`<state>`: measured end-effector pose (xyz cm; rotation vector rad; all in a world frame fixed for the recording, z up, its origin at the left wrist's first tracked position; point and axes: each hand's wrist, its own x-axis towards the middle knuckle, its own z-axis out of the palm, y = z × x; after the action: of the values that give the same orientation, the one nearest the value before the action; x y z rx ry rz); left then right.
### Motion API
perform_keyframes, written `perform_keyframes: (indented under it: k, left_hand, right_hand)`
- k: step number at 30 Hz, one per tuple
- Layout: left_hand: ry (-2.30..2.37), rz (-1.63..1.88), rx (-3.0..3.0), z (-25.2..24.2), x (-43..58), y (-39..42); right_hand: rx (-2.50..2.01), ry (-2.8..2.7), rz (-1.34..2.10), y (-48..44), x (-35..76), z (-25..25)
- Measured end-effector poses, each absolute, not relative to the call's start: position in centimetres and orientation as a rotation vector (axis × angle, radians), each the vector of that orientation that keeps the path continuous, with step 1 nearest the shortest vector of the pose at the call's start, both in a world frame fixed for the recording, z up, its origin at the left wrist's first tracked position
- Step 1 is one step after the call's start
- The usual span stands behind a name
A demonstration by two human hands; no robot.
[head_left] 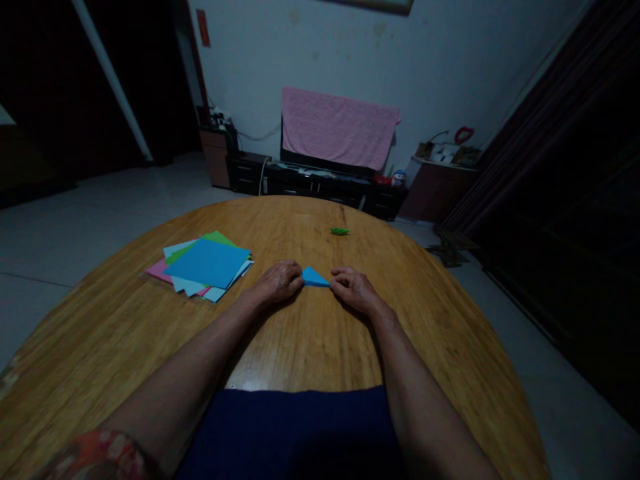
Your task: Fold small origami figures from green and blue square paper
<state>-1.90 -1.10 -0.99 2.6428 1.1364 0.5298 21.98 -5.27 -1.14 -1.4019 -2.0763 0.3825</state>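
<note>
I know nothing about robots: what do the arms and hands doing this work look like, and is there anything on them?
They are a person's, with no cables. The left hand and right hand are gloveless, and both forearms are uncovered. A reddish sleeve with paler patches shows on the left arm; none shows on the right.

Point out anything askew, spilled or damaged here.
The paper stack, left of the left hand, is askew: fanned out at different angles instead of squared up. Faint brownish stains mark the wall. No spill shows.
</note>
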Motion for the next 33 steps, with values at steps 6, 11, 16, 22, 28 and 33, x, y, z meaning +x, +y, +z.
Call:
perform_keyframes:
  k: [6,11,16,22,28,33]
  left_hand:
    - [1.142,0.538,2.621,-1.0,-1.8,-1.0]
    - [1.203,0.517,2.617,-1.0,-1.7,-0.7]
    - [1.191,0.517,2.624,-0.9,-1.6,-0.8]
    - [1.181,0.526,2.579,-0.7,-1.6,-0.7]
    - [1.116,0.527,2.424,0.0,-3.0,-0.8]
    - [1.17,0.522,2.439,0.4,-3.6,-1.0]
  right_hand:
    - [-1.463,-2.092,0.214,-5.0,21.1,-1.3]
    - [-1.395,-2.1,0.207,-5.2,20.2,-1.1]
    - [-1.361,-2.124,0.207,-4.9,18.8,-1.7]
    - [-1.395,-2.057,0.146,-4.4,17.8,-2.8]
    - [-1.433,-2.009,0.123,-4.0,17.5,-3.2]
    - [-1.471,-1.973,0.155,-3.9,17.4,-3.1]
